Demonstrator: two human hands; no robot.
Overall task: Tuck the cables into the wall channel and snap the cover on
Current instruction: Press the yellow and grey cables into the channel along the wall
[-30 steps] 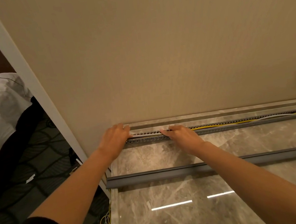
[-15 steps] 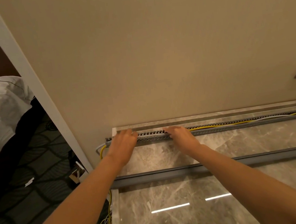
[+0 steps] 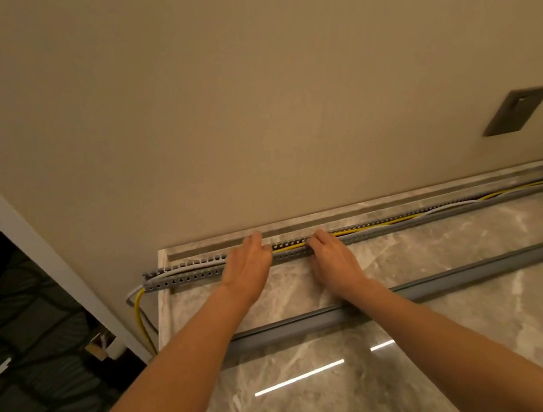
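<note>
A long grey slotted cable channel (image 3: 182, 277) lies on the marble counter along the foot of the beige wall. A yellow cable (image 3: 533, 184) and a white cable (image 3: 446, 207) run inside it and hang out of its left end. My left hand (image 3: 247, 264) and my right hand (image 3: 330, 257) rest side by side on the channel, fingers curled over its top edge and pressing on the cables. The fingertips are hidden inside the channel. The grey cover strip (image 3: 472, 274) lies loose on the counter, nearer to me, under both forearms.
The marble counter (image 3: 453, 337) ends at its left edge by a white door frame (image 3: 64, 267). Cables (image 3: 138, 313) drop down past that edge. A dark recessed plate (image 3: 516, 110) sits in the wall at right. Patterned dark carpet lies below left.
Both hands have slid to the right along the channel, uncovering its left end. The view has swung right and now shows more of the channel and the wall plate.
</note>
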